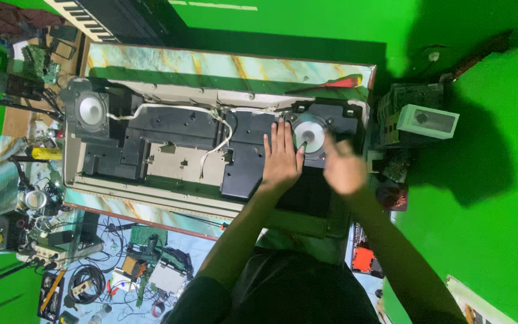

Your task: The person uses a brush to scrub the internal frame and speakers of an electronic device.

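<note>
1. Lowest in the frame, bottom centre: a dark shirt, with two bare forearms reaching up the picture from it.
2. Lower left: a pale floor patch littered with cables, small tools and loose circuit boards.
3. Centre: left hand laid flat, fingers straight and slightly spread, clamped on nothing, resting on the black inner housing with fingertips just beside the right speaker.
4. Just right of it: right hand, blurred by motion, over the black housing beside that round white-coned speaker; fingers apart or together, impossible to tell.
5. Across the middle: an opened keyboard case, grey-rimmed, with a white cable strung over black panels and a second speaker at centre left.
6. Underneath: a table top patterned like green marble with gold veins.
7. Upper right of that top: a red-handled screwdriver lying flat, well apart from both hands.
8. Right of centre: a pale green box beside dark electronics.
9. Farthest, upper and right: bright green backdrop crossed by dark shadow.
</note>
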